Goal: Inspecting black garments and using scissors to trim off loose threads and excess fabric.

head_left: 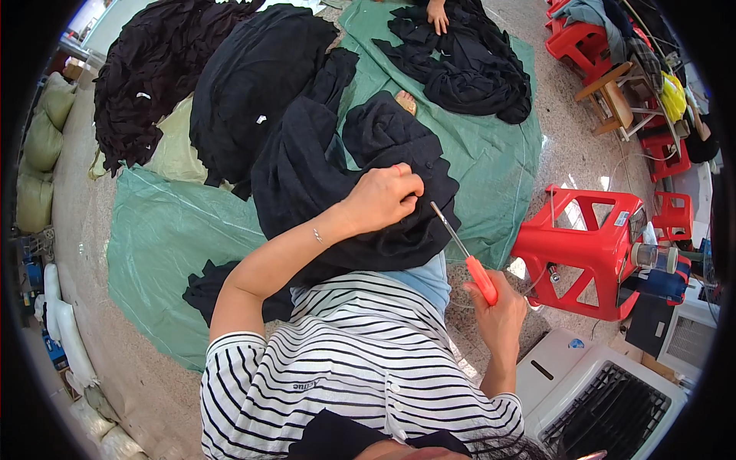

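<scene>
My left hand (383,198) is closed in a pinch on a black garment (307,176), which is heaped over my lap and spreads forward. My right hand (500,313), to the right of the garment, grips a tool (481,280) with an orange-red handle and a slim metal shaft. The shaft points up and left, its tip apart from my left hand and beside the cloth. I cannot tell the tool's exact kind. A small round button-like piece shows on the cloth just beyond my left hand.
Piles of dark garments (257,77) lie on a green tarp (184,238). At the far side, another person's hand (438,15) touches a black pile (475,69). A red plastic stool (579,253) stands close on my right, with a white appliance (560,368) nearer. Sacks (44,142) line the left.
</scene>
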### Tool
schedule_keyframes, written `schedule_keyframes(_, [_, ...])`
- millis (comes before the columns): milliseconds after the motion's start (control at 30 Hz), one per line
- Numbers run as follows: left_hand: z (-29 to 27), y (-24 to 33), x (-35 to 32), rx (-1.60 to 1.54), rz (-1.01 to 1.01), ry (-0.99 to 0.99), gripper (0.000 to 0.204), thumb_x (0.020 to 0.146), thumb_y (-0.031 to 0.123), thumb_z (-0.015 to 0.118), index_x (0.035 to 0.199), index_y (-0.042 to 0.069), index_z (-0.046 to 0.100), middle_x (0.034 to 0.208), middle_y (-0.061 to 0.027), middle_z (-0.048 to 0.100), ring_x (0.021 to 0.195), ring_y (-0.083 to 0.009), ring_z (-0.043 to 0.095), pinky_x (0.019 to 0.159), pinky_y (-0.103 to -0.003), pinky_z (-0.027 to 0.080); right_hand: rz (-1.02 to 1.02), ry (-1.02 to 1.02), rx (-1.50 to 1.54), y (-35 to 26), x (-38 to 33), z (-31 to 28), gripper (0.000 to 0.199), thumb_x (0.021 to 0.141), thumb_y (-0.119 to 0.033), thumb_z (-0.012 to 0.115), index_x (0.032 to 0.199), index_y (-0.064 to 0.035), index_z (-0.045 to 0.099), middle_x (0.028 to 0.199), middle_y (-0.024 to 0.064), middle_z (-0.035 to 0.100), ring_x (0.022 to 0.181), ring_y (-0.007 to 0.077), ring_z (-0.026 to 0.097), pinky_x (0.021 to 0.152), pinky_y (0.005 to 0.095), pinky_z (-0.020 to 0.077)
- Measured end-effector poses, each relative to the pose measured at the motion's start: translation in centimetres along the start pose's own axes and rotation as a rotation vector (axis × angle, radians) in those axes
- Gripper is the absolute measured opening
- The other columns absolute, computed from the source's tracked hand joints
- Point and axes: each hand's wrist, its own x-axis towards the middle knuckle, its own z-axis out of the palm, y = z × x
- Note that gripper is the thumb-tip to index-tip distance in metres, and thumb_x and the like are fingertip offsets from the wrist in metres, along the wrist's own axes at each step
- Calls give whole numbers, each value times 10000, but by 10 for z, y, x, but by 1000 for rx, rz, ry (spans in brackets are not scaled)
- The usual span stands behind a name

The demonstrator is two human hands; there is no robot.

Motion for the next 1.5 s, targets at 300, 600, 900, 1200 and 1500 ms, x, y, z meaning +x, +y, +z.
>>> schedule_keyframes(300, [-6, -8, 0, -217, -116, -14, 107, 729, 6, 654, 824, -12, 609, 734, -131, 644, 670, -263, 654, 645, -341, 522, 27, -73, -66, -8, 6, 0, 313, 798, -342, 765, 861, -67, 630, 703, 140, 630, 616, 376, 610, 543, 424, 463])
schedule_keyframes(600, [-47, 49, -27, -61, 328, -320, 407, 718, 135, 751, 1081, 42, 591, 985, -95, 580, 914, -280, 579, 804, -372, 482, 111, 24, 73, 4, 4, -1, 300, 810, -266, 760, 1004, -69, 642, 839, 133, 674, 753, 348, 658, 656, 382, 503])
schedule_keyframes(900, [-37, 19, -27, 89, -174, -420, 156, 788, 148, 654, 730, 5, 627, 623, -171, 631, 600, -287, 667, 537, -401, 499, 34, -17, 104, -2, -1, -2, 296, 802, -268, 768, 970, -58, 645, 831, 133, 664, 718, 349, 645, 630, 376, 496])
schedule_keyframes(1200, [-52, 3, 12, -389, -680, -642, 198, 882, 135, 620, 767, -25, 608, 618, -41, 561, 522, -109, 571, 449, -260, 489, -114, -137, 50, -13, -22, -9, 335, 741, -334, 808, 851, -65, 641, 668, 126, 630, 579, 351, 610, 529, 396, 472])
schedule_keyframes(1500, [-46, -4, 9, -140, -500, -568, 178, 816, 91, 637, 854, -83, 643, 679, -90, 661, 648, -198, 642, 622, -320, 522, -139, -199, 31, -18, -20, -4, 331, 775, -350, 782, 821, -60, 630, 630, 142, 600, 563, 375, 582, 517, 399, 446])
